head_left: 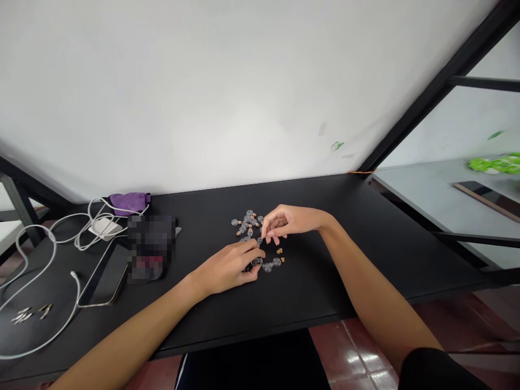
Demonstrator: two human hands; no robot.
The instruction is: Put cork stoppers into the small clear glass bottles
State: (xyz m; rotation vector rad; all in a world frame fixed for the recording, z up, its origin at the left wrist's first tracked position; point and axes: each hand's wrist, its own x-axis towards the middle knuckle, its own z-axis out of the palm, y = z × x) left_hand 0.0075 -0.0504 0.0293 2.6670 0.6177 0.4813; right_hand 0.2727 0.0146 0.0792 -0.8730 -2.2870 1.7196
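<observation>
Several small clear glass bottles (pixel 246 221), some with cork stoppers, lie in a loose pile on the black table, just beyond my hands. My left hand (pixel 233 264) rests low over the table, its fingers curled around small clear bottles that they partly hide. Pinched in the fingertips of my right hand (pixel 280 221) is a small clear bottle (pixel 260 240), close above my left fingers. Near my left thumb lie more unstoppered bottles (pixel 271 265). A few loose corks (pixel 280 251) sit just to their right.
On the left are a phone (pixel 103 273), a blurred-out dark item (pixel 151 246), a white charger (pixel 106 227) with a looping cable (pixel 67 322), and a purple pouch (pixel 129 202). Small metal pieces (pixel 22 315) lie at far left. A white wall (pixel 244 108) stands behind the table.
</observation>
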